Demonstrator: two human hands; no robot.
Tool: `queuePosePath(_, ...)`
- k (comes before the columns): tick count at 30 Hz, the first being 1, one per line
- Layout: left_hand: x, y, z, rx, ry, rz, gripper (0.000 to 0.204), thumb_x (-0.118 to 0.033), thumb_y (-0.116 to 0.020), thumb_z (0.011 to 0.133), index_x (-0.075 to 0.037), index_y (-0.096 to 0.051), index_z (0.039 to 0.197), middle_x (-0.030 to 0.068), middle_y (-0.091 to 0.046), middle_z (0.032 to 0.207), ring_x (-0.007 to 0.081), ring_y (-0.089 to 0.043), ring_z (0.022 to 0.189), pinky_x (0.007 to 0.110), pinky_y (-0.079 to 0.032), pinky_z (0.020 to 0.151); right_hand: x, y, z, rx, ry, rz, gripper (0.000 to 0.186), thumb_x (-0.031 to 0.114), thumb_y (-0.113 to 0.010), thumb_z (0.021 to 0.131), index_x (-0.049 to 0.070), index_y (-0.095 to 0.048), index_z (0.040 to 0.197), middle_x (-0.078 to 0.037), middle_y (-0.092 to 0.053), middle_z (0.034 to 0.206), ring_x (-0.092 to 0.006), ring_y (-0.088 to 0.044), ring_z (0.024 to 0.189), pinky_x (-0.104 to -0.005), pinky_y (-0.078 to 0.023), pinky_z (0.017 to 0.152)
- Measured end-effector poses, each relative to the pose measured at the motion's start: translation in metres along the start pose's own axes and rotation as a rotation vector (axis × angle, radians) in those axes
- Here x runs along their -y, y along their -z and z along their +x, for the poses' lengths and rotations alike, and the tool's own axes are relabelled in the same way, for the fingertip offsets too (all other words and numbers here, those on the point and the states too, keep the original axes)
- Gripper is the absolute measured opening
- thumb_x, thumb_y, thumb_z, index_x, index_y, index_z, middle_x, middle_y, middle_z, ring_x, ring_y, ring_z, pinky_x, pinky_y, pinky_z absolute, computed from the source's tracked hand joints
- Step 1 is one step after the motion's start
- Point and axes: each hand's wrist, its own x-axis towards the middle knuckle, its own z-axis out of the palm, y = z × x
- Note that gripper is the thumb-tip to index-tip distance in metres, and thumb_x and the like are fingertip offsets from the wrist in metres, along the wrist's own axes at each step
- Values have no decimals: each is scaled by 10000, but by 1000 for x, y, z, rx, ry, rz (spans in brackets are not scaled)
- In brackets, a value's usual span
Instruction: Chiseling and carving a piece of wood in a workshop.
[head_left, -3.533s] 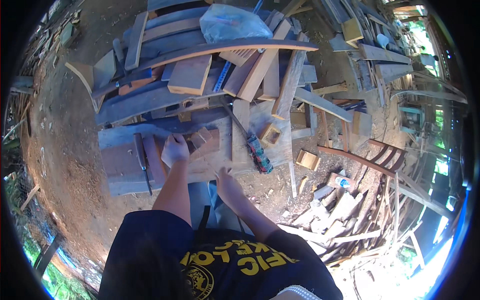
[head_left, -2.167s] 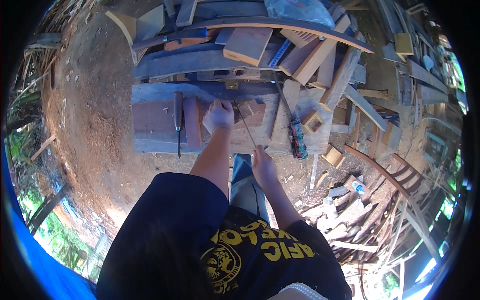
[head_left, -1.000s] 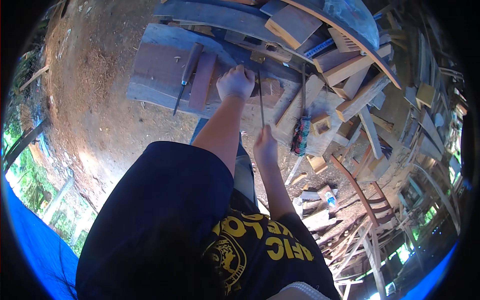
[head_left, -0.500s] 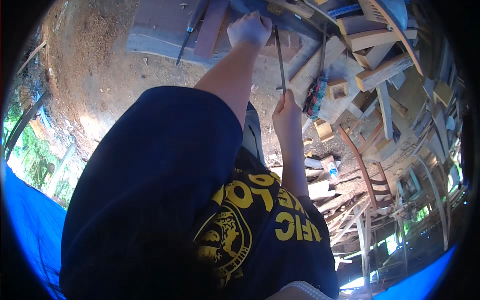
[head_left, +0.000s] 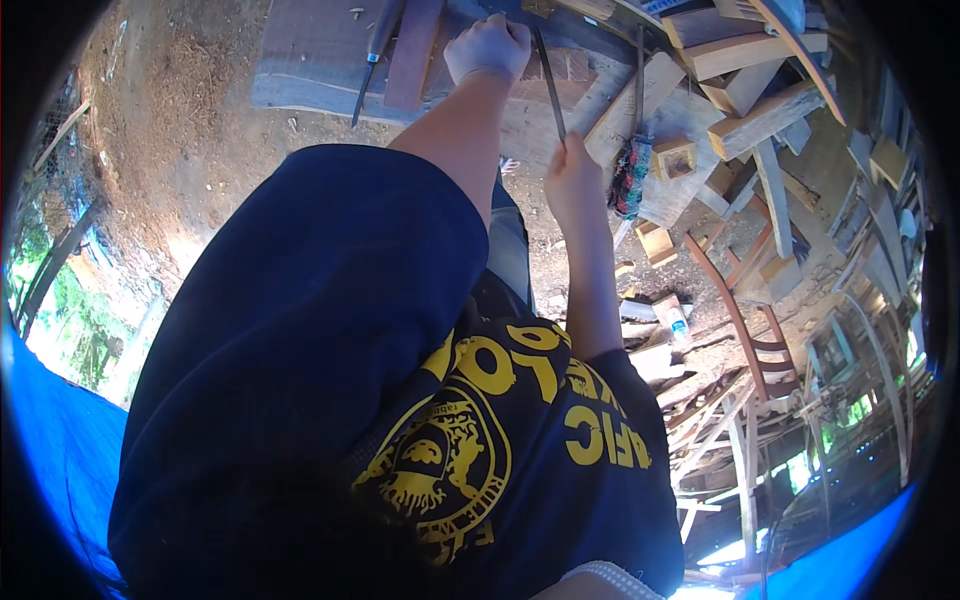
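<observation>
**A:** can any text be made out in this one?

**B:** yeah, on the dark shirt (head_left: 330,320). Big yellow lettering (head_left: 600,441) is printed across its front in slanted rows, bent and partly swallowed by folds.

**A:** and the round bit?

**B:** that's a yellow emblem (head_left: 435,455), smaller letters are set around its ring.

**A:** anything else labelled?

**B:** a little blue-and-white bottle (head_left: 680,328) can be spotted, but any print on it is too tiny to be read.

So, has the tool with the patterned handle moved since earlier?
No. The tool still lies beside the square wooden box; only the camera's view has shifted.
</observation>
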Motion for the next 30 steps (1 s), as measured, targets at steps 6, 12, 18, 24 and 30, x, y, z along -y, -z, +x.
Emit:
queuePosePath(6, 2, 4, 1, 26, 10, 1, 367, -360, -415, 870, -119, -692, 876, 122, -709, 885, 310, -685, 840, 437, -528, 755, 17, -6, 22, 14, 1, 30, 104, 149, -483, 959, 48, -508, 966, -280, -615, 790, -482, -604, 789, -554, -460, 611)
queuePosePath(12, -3, 3, 1, 14, 25, 32, 365, -347, -421, 866, -113, -701, 862, 129, -712, 856, 308, -690, 809, 435, -530, 740, -14, 2, -14, 12, -67, 4, 134, 150, -491, 960, 33, -524, 1015, -282, -609, 773, -480, -606, 769, -527, -463, 596)
queuePosePath(18, -2, 6, 2, 153, 77, 39, 407, -396, -378, 888, -131, -681, 953, 137, -700, 981, 354, -664, 924, 484, -523, 793, -9, 4, -16, 48, -63, -6, 139, 145, -493, 959, 21, -526, 1012, -281, -608, 753, -473, -611, 755, -521, -471, 592)
queuePosePath(24, -4, 6, 3, 73, 45, 66, 382, -368, -407, 874, -113, -692, 867, 135, -710, 895, 307, -686, 850, 439, -528, 760, 13, -4, 17, -9, 26, -48, 100, 170, -464, 966, 75, -483, 990, -266, -624, 699, -466, -632, 699, -563, -500, 588)
queuePosePath(30, -2, 2, 1, 56, 46, 58, 361, -359, -423, 865, -107, -681, 844, 128, -708, 884, 316, -684, 835, 442, -527, 751, 1, -26, 27, -24, 9, -15, 98, 165, -479, 958, 75, -497, 993, -259, -629, 704, -458, -635, 690, -552, -498, 574)
